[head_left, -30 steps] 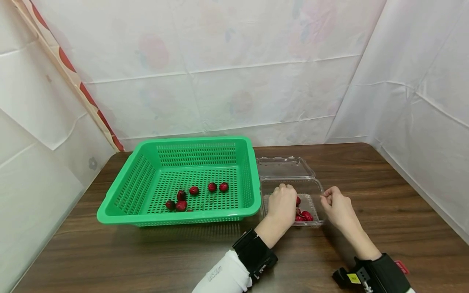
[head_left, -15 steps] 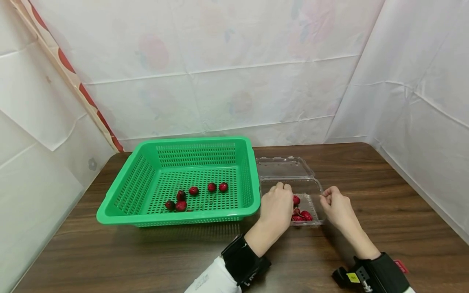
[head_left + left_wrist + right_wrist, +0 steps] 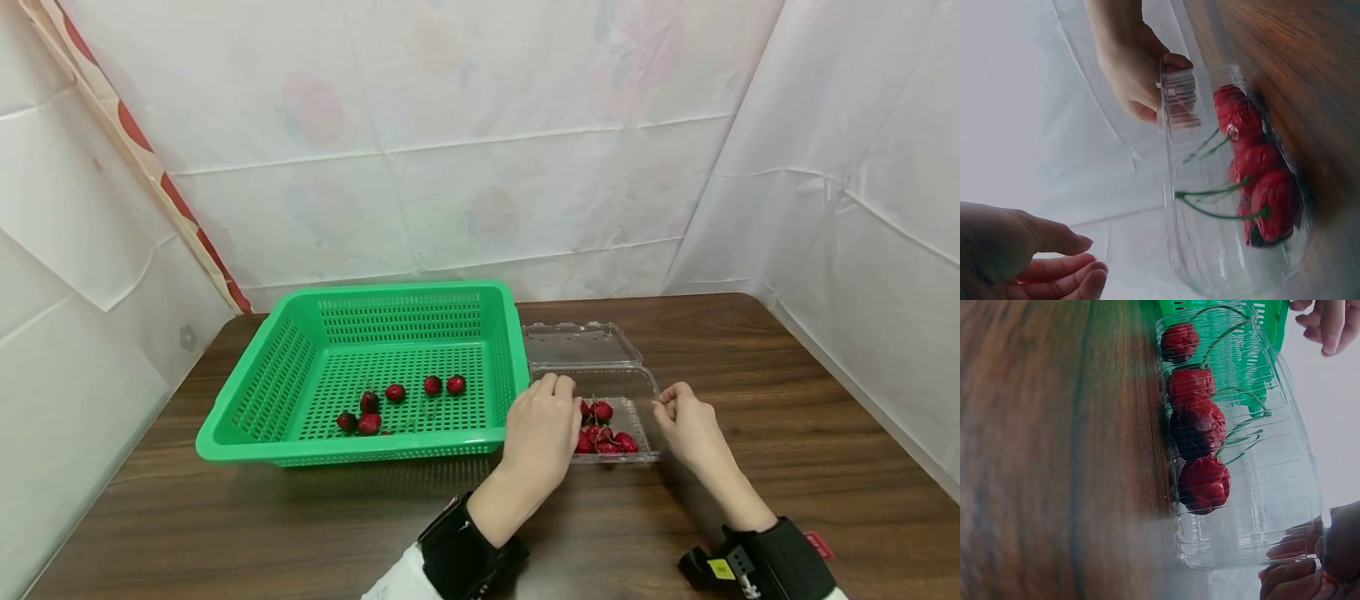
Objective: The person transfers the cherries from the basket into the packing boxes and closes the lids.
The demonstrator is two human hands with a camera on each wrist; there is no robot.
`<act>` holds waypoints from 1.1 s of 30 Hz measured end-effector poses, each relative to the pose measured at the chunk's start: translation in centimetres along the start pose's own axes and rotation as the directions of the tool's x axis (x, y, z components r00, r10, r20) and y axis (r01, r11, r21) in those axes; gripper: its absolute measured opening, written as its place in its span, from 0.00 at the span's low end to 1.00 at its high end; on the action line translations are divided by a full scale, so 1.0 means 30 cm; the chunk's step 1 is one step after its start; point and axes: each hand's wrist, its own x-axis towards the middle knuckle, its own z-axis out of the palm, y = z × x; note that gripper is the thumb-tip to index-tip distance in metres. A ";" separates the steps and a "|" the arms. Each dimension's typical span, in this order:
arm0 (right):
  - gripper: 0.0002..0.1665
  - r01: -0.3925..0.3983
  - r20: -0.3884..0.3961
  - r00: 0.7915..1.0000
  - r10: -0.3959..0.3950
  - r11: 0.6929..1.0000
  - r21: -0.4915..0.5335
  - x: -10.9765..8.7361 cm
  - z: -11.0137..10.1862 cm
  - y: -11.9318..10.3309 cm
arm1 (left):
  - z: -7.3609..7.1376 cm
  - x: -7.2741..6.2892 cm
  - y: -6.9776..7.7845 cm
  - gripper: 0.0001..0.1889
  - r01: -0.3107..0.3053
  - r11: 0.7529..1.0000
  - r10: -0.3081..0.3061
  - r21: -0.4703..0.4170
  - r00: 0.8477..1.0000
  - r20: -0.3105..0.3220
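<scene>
A clear plastic clamshell box [image 3: 639, 417] stands on the table with its lid [image 3: 581, 343] folded back. Several red cherries with green stems [image 3: 1275, 203] lie inside it. My right hand [image 3: 693, 425] pinches the box's right rim between thumb and fingers. My left hand [image 3: 542, 429] is over the box's left side, by the basket's corner. In the left wrist view its thumb and fingers [image 3: 1054, 237] are apart, with nothing between them. Left of the box, a green plastic basket [image 3: 390, 289] holds several more cherries [image 3: 369, 423].
The dark wooden table [image 3: 300, 525] extends in front of the basket and to the right of the box. White sheeting [image 3: 450, 167] hangs behind the table and along both sides.
My left hand has moved left, from above the box's middle toward the basket, uncovering more cherries in the box. My right hand has stayed on the rim.
</scene>
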 end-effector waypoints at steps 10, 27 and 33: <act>0.07 -0.011 0.007 1.000 0.011 1.000 -0.001 -0.002 0.002 -0.001 | -0.054 -0.026 -0.066 0.05 -0.008 0.997 0.000 -0.072 0.993 -0.121; 0.07 -0.001 0.007 1.000 0.001 1.000 0.007 -0.003 0.002 0.001 | -0.114 -0.061 -0.239 0.09 0.083 0.992 -0.094 -0.091 0.987 -0.128; 0.07 0.001 0.006 1.000 -0.001 1.000 0.002 0.000 0.002 0.001 | -0.141 -0.072 -0.319 0.12 0.137 0.988 -0.145 -0.071 0.982 -0.123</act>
